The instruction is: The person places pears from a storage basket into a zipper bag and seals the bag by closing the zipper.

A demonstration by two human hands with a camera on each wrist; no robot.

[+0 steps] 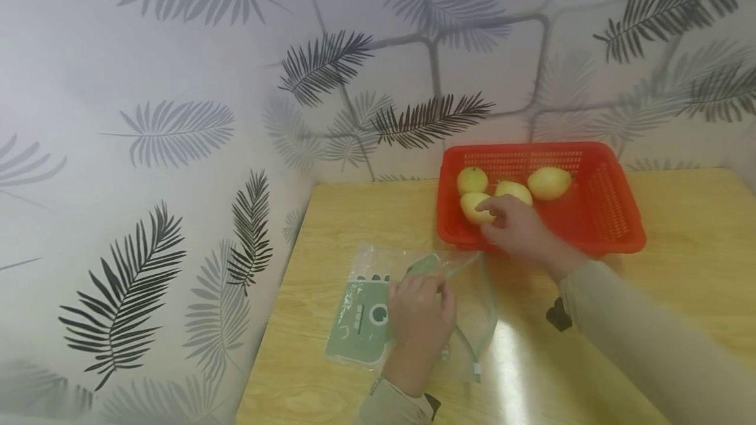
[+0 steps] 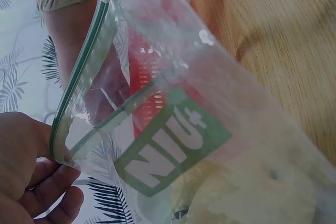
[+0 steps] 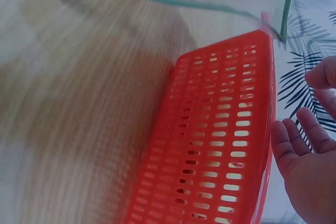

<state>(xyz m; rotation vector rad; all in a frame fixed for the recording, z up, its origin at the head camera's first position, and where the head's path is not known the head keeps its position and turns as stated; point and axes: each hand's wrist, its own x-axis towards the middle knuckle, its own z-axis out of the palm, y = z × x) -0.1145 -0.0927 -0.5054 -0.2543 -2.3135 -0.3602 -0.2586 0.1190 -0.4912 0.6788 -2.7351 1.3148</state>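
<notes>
My left hand (image 1: 420,312) pinches the green zip edge of a clear zip bag (image 1: 360,330) with a green cartoon print. The bag's mouth gapes toward the basket. Through its plastic, the left wrist view shows pale yellow round fruit (image 2: 252,195) inside. Over the front rim of a red plastic basket (image 1: 632,225) reaches my right hand (image 1: 520,227), its fingers loosely bent and nothing between them in the right wrist view. Right by its fingertips lies a yellow fruit (image 1: 472,207) in the basket. Other yellow fruits (image 1: 549,183) sit behind it, one partly hidden by the hand.
The wooden table (image 1: 289,359) meets a wall (image 1: 236,84) with a leaf pattern at its back and left. The basket stands close to the back wall. A white zip slider (image 1: 476,368) is at the bag's near corner.
</notes>
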